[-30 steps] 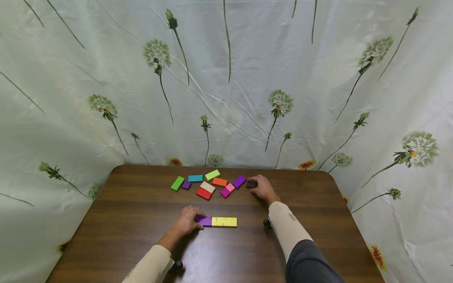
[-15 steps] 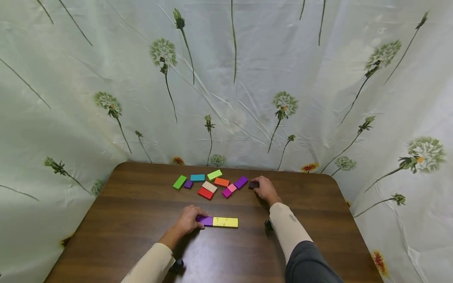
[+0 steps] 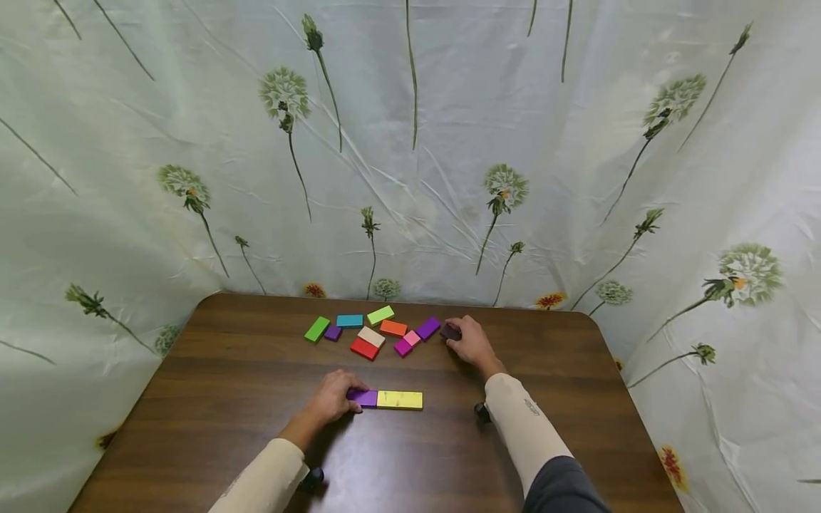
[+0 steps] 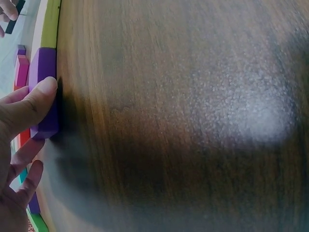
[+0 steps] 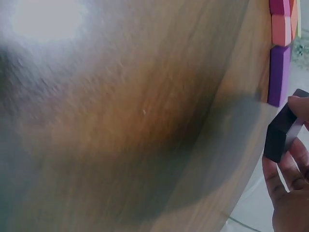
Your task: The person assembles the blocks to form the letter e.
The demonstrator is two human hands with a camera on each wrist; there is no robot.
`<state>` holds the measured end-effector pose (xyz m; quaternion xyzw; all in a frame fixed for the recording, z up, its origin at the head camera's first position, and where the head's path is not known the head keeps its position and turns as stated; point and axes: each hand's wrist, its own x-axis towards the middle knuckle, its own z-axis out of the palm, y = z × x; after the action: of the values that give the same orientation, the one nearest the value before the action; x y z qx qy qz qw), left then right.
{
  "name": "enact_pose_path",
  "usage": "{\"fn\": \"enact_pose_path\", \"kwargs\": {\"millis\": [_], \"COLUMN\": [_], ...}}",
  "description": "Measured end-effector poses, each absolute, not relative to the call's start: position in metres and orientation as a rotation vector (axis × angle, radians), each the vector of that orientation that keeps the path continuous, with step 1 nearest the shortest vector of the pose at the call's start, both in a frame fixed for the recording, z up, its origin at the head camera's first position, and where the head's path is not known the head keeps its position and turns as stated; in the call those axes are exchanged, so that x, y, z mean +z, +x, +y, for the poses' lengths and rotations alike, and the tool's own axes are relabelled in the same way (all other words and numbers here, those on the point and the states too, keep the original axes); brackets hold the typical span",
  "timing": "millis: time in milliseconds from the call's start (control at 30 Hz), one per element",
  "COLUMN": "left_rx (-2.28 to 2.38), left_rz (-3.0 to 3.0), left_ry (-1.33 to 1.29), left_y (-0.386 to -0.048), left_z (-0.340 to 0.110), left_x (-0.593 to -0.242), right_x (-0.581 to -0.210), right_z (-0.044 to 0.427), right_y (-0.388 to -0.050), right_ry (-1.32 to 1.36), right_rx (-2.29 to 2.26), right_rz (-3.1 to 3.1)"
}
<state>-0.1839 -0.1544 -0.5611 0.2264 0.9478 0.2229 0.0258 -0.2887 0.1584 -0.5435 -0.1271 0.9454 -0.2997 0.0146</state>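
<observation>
In the head view my left hand (image 3: 335,396) grips the left end of a purple block (image 3: 365,398), whose right end meets a yellow block (image 3: 400,400). The left wrist view shows the thumb against the side of that purple block (image 4: 45,92). Farther back on the right, my right hand (image 3: 471,341) pinches a dark block (image 3: 451,332), to the right of another purple block (image 3: 427,328). In the right wrist view the dark block (image 5: 284,126) sits tilted between thumb and fingers, near the purple block's end.
Several loose blocks lie along the table's back, among them green (image 3: 317,329), blue (image 3: 350,321), orange (image 3: 393,328), red (image 3: 365,348) and beige (image 3: 372,337). Behind the wooden table (image 3: 256,399) hangs a flower-patterned curtain (image 3: 417,178).
The dark block has turned slightly in my right hand's fingers, its angle now steeper. My left hand keeps its grip on the purple block. The head view has shifted a little.
</observation>
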Motion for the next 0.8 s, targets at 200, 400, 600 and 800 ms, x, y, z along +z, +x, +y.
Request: {"fn": "enact_pose_path", "kwargs": {"millis": [200, 400, 600, 800], "left_rx": [0.706, 0.707, 0.723, 0.727], "left_rz": [2.919, 2.942, 2.942, 2.922], "left_ry": [0.684, 0.746, 0.733, 0.678], "left_y": [-0.184, -0.185, -0.185, -0.184], "left_z": [-0.154, -0.155, -0.156, -0.155], "left_x": [-0.561, -0.564, -0.563, -0.561], "right_x": [-0.541, -0.539, -0.542, -0.545], "right_z": [0.153, 0.149, 0.142, 0.134], "right_y": [-0.276, -0.263, -0.251, -0.238], "right_ry": [-0.327, -0.259, -0.23, -0.182], "right_rx": [-0.976, -1.056, -1.109, -1.104], "right_rz": [2.919, 2.888, 2.876, 2.845]}}
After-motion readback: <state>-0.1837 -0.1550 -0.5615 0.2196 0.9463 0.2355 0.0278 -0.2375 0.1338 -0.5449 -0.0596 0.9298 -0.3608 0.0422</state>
